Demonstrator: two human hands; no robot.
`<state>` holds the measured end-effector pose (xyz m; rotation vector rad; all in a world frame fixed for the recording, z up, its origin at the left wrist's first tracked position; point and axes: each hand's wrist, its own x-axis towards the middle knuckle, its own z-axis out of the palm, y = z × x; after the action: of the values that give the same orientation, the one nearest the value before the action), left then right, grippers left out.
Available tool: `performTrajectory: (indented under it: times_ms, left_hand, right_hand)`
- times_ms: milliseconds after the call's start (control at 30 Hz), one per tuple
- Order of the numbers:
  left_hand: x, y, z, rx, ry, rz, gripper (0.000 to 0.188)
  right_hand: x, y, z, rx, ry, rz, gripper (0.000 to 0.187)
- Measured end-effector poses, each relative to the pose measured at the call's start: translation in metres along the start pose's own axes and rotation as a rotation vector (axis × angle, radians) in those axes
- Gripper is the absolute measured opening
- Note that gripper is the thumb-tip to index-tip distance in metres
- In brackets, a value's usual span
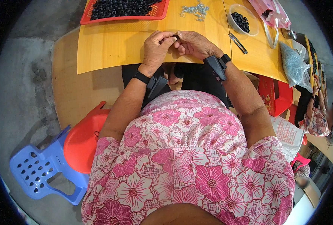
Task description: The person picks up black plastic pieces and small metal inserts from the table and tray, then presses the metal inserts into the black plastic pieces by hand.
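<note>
Near the front edge of the yellow table (110, 48), my left hand (155, 48) and my right hand (194, 44) meet. Both are closed, thumbs and fingertips pinching a small black part (176, 37) between them. Fingers cover most of that part, so its full shape is hidden. Beyond my hands, a red plastic basket (127, 19) holds many small black ring-shaped parts (117, 9). A loose scatter of small clear pieces (197, 11) lies right of the basket. Farther right, more black parts (241, 22) sit in a clear round tub (253, 23).
A slim dark hand tool (238, 43) lies below the tub. At right are a pink bag (272, 11), a clear bag of small pieces (292, 65) and a red box (273, 95). A red stool (80, 140) and blue plastic chair (35, 170) stand at left. Another person (316, 120) is far right.
</note>
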<state>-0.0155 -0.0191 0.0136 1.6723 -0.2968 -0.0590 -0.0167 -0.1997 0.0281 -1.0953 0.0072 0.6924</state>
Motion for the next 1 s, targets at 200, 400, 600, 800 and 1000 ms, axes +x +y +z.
performTrajectory:
  times_ms: [200,400,600,800,1000]
  left_hand:
    - [0.000,0.002,0.000,-0.063,-0.001,0.024,0.014]
    - [0.001,0.001,-0.002,-0.071,-0.013,0.008,0.015]
    - [0.002,-0.003,-0.002,-0.153,-0.046,-0.063,0.015]
    - [0.002,-0.002,-0.003,-0.123,-0.069,-0.084,0.021]
    - [0.002,-0.004,-0.003,-0.080,-0.053,-0.037,0.021]
  right_hand:
    - [-0.002,0.000,0.007,-0.008,-0.002,-0.032,0.035]
    - [0.004,0.010,-0.003,0.046,-0.066,-0.100,0.033]
    - [0.010,0.012,-0.009,0.057,-0.110,-0.077,0.034]
    - [0.010,0.004,-0.009,0.118,-0.098,0.019,0.037]
    - [0.008,0.001,-0.007,0.144,-0.074,0.060,0.036]
